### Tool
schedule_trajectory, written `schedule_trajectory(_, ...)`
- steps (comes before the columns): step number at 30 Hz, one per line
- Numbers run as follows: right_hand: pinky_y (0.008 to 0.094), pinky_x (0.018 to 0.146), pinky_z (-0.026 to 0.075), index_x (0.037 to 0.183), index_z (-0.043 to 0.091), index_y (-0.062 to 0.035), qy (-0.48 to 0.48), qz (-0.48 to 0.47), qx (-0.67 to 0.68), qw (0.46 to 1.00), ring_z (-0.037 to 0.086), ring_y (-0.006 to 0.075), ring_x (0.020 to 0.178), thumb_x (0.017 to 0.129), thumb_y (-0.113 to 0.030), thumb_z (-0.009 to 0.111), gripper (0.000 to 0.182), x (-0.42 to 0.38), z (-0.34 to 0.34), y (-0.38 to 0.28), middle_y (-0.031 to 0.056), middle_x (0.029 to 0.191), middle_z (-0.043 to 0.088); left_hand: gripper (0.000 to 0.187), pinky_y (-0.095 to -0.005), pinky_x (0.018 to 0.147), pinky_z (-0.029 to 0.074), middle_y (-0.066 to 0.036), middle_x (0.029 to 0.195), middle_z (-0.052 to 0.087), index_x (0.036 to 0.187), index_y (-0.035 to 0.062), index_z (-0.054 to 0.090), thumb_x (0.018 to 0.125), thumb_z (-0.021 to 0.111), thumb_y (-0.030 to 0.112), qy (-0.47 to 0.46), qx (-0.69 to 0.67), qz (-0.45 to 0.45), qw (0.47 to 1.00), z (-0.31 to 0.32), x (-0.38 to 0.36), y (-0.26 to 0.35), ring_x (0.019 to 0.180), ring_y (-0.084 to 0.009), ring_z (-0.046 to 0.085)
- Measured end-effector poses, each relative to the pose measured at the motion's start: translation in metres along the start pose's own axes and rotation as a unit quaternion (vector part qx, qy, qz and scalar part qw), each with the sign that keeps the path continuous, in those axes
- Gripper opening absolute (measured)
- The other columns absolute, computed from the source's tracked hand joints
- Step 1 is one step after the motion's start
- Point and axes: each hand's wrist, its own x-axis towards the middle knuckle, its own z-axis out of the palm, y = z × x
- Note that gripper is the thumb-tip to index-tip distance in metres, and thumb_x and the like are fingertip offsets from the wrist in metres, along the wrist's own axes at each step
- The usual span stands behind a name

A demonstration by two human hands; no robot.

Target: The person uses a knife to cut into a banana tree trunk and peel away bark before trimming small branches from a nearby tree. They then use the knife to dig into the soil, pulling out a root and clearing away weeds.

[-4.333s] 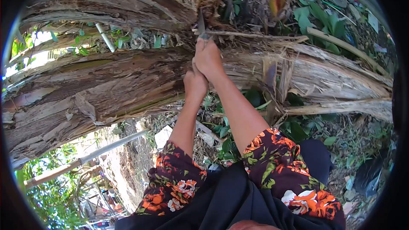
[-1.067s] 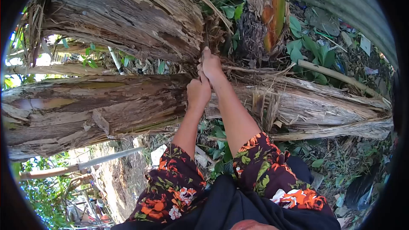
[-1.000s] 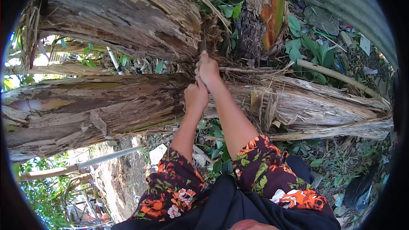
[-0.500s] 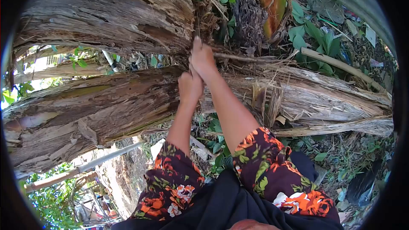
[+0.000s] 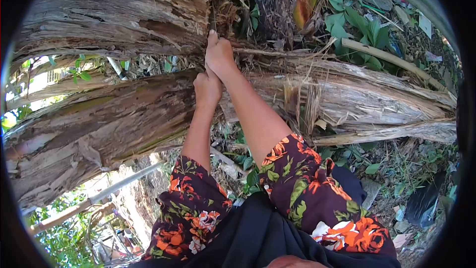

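Note:
My right hand [image 5: 219, 58] is closed with its thumb pointing away from me, at the cut end of the upper trunk [image 5: 134, 15]. Just below it, my left hand [image 5: 207, 91] is closed too, touching the right one. Both seem wrapped round one handle, which the fingers hide. A thin, dark, blade-like strip [image 5: 213, 17] runs up beyond my right thumb, seen nearly edge-on against torn brown fibres [image 5: 227, 7]. Under my hands lies the lower fibrous trunk [image 5: 119, 119], which looks like a banana stem.
A split, frayed trunk [image 5: 377, 101] stretches to the right. An upright stump [image 5: 277, 10] with an orange-green stem stands at the back. A pale stick [image 5: 391, 59] lies among leaves at right. A pole [image 5: 119, 186] slants at lower left. A black plastic bag [image 5: 424, 203] lies at lower right.
The whole view has shifted, so trunks and hands appear a little further left and up. My hands keep the same grip and nearly the same place against the trunks.

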Motion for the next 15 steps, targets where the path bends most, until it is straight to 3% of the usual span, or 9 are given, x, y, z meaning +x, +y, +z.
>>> schedule_trajectory(2,0.0448,0.070,0.042,0.079,0.054,0.0101,-0.005,-0.001,-0.014,1.000,0.053,0.0441,0.080,0.085,-0.038,0.037,0.051,-0.022,-0.004,0.008,0.0311,0.075,0.054,0.070,-0.0461,0.067,0.041,-0.031,0.068,0.054,0.072,-0.0132,0.054,0.085,0.025,0.048,0.016,0.009,0.021,1.000,-0.004,-0.025,-0.006,0.076,-0.0433,0.055)
schedule_trajectory(4,0.0451,0.073,0.041,0.081,0.054,0.0102,0.031,0.002,-0.031,0.999,0.053,0.0439,0.082,0.085,-0.040,0.037,0.053,-0.039,-0.001,0.015,0.0315,0.077,0.054,0.070,-0.0454,0.067,0.041,-0.032,0.069,0.054,0.074,-0.0131,0.054,0.085,0.024,0.049,-0.048,-0.040,0.027,0.998,-0.004,-0.033,-0.023,0.078,-0.0441,0.054)
schedule_trajectory(6,0.0454,0.074,0.040,0.084,0.054,0.0103,0.004,0.016,-0.041,0.999,0.052,0.0437,0.084,0.085,-0.041,0.037,0.054,-0.036,-0.008,0.013,0.0319,0.078,0.054,0.071,-0.0460,0.069,0.040,-0.032,0.072,0.054,0.074,-0.0125,0.055,0.085,0.023,0.050,-0.034,-0.049,0.006,0.998,0.002,-0.031,-0.022,0.080,-0.0439,0.054)
schedule_trajectory(8,0.0455,0.075,0.039,0.087,0.053,0.0106,-0.039,0.035,-0.037,0.998,0.051,0.0446,0.086,0.085,-0.041,0.037,0.054,-0.035,-0.017,0.007,0.0331,0.079,0.053,0.072,-0.0461,0.071,0.039,-0.031,0.074,0.055,0.074,-0.0117,0.056,0.085,0.022,0.051,-0.030,0.024,-0.065,0.997,0.005,-0.034,-0.013,0.082,-0.0434,0.054)
schedule_trajectory(9,0.0419,0.068,0.043,0.081,0.053,0.0086,-0.053,0.054,0.018,0.997,0.057,0.0379,0.078,0.085,-0.042,0.038,0.053,-0.020,-0.007,0.028,0.0284,0.074,0.056,0.074,-0.0464,0.072,0.039,-0.031,0.075,0.055,0.071,-0.0114,0.057,0.084,0.023,0.053,-0.009,0.030,-0.085,0.996,0.002,-0.036,-0.006,0.082,-0.0426,0.054)
schedule_trajectory(10,0.0419,0.068,0.043,0.081,0.053,0.0086,-0.054,0.048,0.020,0.997,0.057,0.0379,0.078,0.085,-0.042,0.038,0.053,-0.029,-0.013,0.018,0.0284,0.074,0.056,0.074,-0.0464,0.072,0.039,-0.031,0.075,0.055,0.071,-0.0114,0.057,0.084,0.023,0.053,-0.004,0.029,-0.082,0.996,-0.007,-0.043,0.006,0.082,-0.0426,0.054)
schedule_trajectory(12,0.0349,0.052,0.044,0.077,0.052,0.0025,-0.094,0.115,0.157,0.976,0.057,0.0234,0.060,0.087,-0.040,0.037,0.046,-0.048,-0.024,0.010,0.0142,0.065,0.055,0.074,-0.0452,0.073,0.039,-0.032,0.073,0.055,0.069,-0.0116,0.058,0.083,0.025,0.054,-0.007,0.033,-0.097,0.995,-0.022,-0.057,0.024,0.080,-0.0418,0.055)
schedule_trajectory(13,0.0349,0.052,0.044,0.077,0.052,0.0025,-0.093,0.114,0.159,0.976,0.057,0.0234,0.060,0.087,-0.040,0.037,0.046,-0.057,-0.026,0.011,0.0142,0.065,0.055,0.074,-0.0452,0.073,0.039,-0.032,0.073,0.055,0.069,-0.0116,0.058,0.083,0.025,0.054,-0.007,0.034,-0.095,0.995,-0.022,-0.061,0.020,0.080,-0.0418,0.055)
schedule_trajectory(15,0.0272,0.038,0.035,0.074,0.045,-0.0053,-0.103,0.143,0.373,0.911,0.039,0.0122,0.041,0.088,-0.042,0.033,0.041,-0.075,-0.027,0.013,0.0017,0.052,0.041,0.073,-0.0446,0.072,0.040,-0.031,0.071,0.055,0.068,-0.0113,0.058,0.083,0.027,0.053,-0.031,-0.004,-0.069,0.997,-0.025,-0.070,0.010,0.077,-0.0416,0.055)
